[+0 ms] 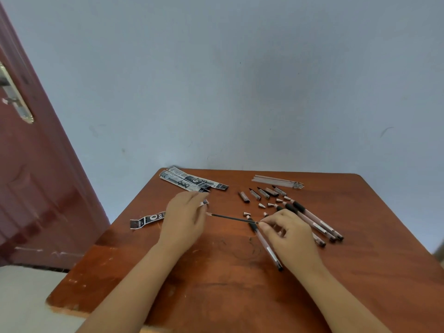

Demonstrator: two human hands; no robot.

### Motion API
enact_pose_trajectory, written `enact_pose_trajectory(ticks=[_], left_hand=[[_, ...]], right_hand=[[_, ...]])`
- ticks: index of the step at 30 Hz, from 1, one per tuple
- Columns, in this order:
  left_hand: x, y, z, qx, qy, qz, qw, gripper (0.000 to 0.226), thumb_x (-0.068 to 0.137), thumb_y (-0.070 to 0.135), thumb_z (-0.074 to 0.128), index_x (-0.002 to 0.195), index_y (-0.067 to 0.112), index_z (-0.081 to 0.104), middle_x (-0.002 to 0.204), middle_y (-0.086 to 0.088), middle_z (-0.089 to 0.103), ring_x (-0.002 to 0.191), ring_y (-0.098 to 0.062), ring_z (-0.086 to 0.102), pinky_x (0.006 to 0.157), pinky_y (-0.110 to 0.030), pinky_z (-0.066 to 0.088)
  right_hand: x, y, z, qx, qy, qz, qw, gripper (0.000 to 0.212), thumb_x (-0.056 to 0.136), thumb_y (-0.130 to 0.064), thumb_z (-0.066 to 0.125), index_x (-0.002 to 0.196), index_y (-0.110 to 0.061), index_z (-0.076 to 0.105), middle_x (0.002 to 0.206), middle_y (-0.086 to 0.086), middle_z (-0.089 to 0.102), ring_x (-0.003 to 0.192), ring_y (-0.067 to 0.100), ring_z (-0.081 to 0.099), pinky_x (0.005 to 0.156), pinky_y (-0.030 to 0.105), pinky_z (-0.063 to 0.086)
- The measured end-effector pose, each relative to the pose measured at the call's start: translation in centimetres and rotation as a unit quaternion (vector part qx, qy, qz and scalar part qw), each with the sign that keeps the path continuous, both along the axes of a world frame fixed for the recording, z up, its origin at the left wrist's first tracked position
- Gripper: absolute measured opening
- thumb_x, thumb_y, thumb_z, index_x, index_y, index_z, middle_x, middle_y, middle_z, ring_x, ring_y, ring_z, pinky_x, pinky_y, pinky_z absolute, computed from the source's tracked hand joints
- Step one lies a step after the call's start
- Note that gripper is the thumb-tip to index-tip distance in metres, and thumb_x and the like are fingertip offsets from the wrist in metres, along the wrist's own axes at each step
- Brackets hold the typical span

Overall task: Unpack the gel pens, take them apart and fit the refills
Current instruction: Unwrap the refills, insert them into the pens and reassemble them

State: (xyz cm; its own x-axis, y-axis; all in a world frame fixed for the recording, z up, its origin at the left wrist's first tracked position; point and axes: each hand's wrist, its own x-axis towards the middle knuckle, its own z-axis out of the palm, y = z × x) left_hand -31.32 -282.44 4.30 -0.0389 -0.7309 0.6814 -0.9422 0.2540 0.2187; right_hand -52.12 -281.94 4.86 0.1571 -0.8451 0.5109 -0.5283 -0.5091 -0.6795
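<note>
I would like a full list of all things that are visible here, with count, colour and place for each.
table: one, reddish-brown, centre
pen wrappers: several, black and white, far left; one more at the left edge
spare refills: a bundle, pale, far right
pen caps: about five, pinkish with black clips, back centre
tip cones: several, small, below the caps
pen barrels: a few, pink with black grips, right
dark refill: one, between the hands
door: one, dark red, left
wall: grey-blue, behind
left hand: on one refill end
right hand: pinching the other end, above one barrel

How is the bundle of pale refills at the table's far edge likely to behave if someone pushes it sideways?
The refills look thin and round, so they would probably roll and scatter. They seem loose, not banded, so likely separate. They probably weigh little, so a light nudge should move them on the table.
</note>
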Motion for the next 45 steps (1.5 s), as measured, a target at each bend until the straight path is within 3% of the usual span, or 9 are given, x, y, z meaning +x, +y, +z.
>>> enact_pose_trajectory(ticks=[4, 10, 13, 20, 26, 29, 32, 37, 45], left_hand=[[-3.4, 2.7, -0.8, 0.01, -0.045, -0.091, 0.995, 0.03, 0.078, 0.029, 0.045, 0.092, 0.015, 0.068, 0.081, 0.001, 0.07, 0.081, -0.007, 0.053, 0.083, -0.023, 0.033], [-3.3, 3.7, -1.5, -0.024, -0.058, -0.094, 0.994, 0.026, 0.081, 0.026, 0.047, 0.092, 0.013, 0.067, 0.07, 0.0, 0.066, 0.072, -0.008, 0.042, 0.063, -0.023, 0.031], [-3.3, 4.0, -1.3, 0.001, -0.054, -0.123, 0.991, 0.017, 0.081, 0.027, 0.047, 0.092, 0.02, 0.058, 0.067, 0.004, 0.065, 0.067, -0.006, 0.043, 0.063, -0.022, 0.031], [-3.2, 4.1, -0.9, 0.072, -0.064, -0.141, 0.985, 0.028, 0.081, 0.029, 0.044, 0.075, 0.02, 0.069, 0.062, 0.008, 0.067, 0.054, -0.007, 0.06, 0.054, -0.017, 0.044], [-1.9, 3.7, -0.9, 0.071, -0.022, -0.004, 0.997, 0.029, 0.081, 0.028, 0.043, 0.067, 0.019, 0.066, 0.054, 0.005, 0.065, 0.049, -0.013, 0.061, 0.043, -0.021, 0.046], [-1.8, 3.5, -0.6, 0.102, 0.005, 0.043, 0.994, 0.022, 0.087, 0.018, 0.045, 0.081, 0.014, 0.066, 0.07, -0.001, 0.067, 0.066, -0.021, 0.064, 0.056, -0.033, 0.048], [-2.0, 3.3, -0.3, 0.128, 0.036, 0.066, 0.989, 0.026, 0.095, 0.022, 0.035, 0.107, 0.016, 0.058, 0.099, -0.001, 0.064, 0.092, -0.019, 0.057, 0.076, -0.029, 0.041], [-1.4, 3.1, -0.6, 0.167, 0.064, 0.137, 0.974, 0.025, 0.095, 0.023, 0.036, 0.109, 0.017, 0.055, 0.106, 0.001, 0.063, 0.098, -0.019, 0.056, 0.081, -0.031, 0.041], [-0.6, 3.2, -0.2, 0.202, 0.133, 0.19, 0.952, 0.023, 0.094, 0.022, 0.035, 0.106, 0.019, 0.054, 0.107, 0.002, 0.061, 0.102, -0.017, 0.053, 0.083, -0.029, 0.035]], right_hand=[[0.2, 0.4, 0.3, 0.024, -0.014, 0.058, 0.998, 0.008, 0.079, -0.009, 0.063, 0.079, -0.008, 0.071, 0.07, -0.015, 0.053, 0.074, -0.007, 0.051, 0.065, 0.003, 0.038], [-0.3, 0.7, 0.6, 0.082, 0.062, 0.132, 0.986, 0.012, 0.084, -0.016, 0.057, 0.081, -0.023, 0.065, 0.072, -0.016, 0.055, 0.07, -0.003, 0.053, 0.065, 0.006, 0.04], [-0.7, 0.6, 0.8, 0.066, 0.141, 0.148, 0.977, 0.015, 0.086, -0.016, 0.054, 0.089, -0.014, 0.068, 0.076, -0.015, 0.053, 0.076, 0.005, 0.054, 0.067, 0.008, 0.039], [-0.8, 0.8, 0.8, 0.038, 0.189, 0.159, 0.968, 0.017, 0.086, -0.018, 0.054, 0.091, -0.01, 0.069, 0.072, -0.02, 0.046, 0.069, -0.005, 0.048, 0.07, 0.003, 0.037], [-1.5, 0.5, 1.0, -0.02, 0.108, 0.051, 0.993, 0.01, 0.078, -0.004, 0.063, 0.083, -0.005, 0.071, 0.072, -0.013, 0.052, 0.072, -0.002, 0.051, 0.072, -0.003, 0.036], [-1.2, 0.2, 1.0, -0.018, 0.077, 0.007, 0.997, 0.014, 0.077, -0.004, 0.065, 0.089, -0.005, 0.071, 0.072, -0.016, 0.052, 0.072, -0.002, 0.05, 0.069, -0.005, 0.035], [0.1, -0.6, 0.8, -0.009, 0.108, 0.012, 0.994, 0.018, 0.08, -0.007, 0.061, 0.097, -0.005, 0.069, 0.082, -0.003, 0.062, 0.073, -0.001, 0.051, 0.07, -0.004, 0.035], [3.4, -3.8, 1.7, 0.011, 0.232, 0.047, 0.971, 0.028, 0.088, -0.018, 0.052, 0.112, -0.008, 0.061, 0.112, 0.009, 0.064, 0.104, 0.018, 0.055, 0.089, 0.018, 0.035], [9.9, -9.3, 1.5, 0.033, 0.366, -0.003, 0.93, 0.028, 0.089, -0.028, 0.049, 0.107, -0.012, 0.064, 0.111, 0.008, 0.06, 0.104, 0.023, 0.052, 0.087, 0.033, 0.041]])
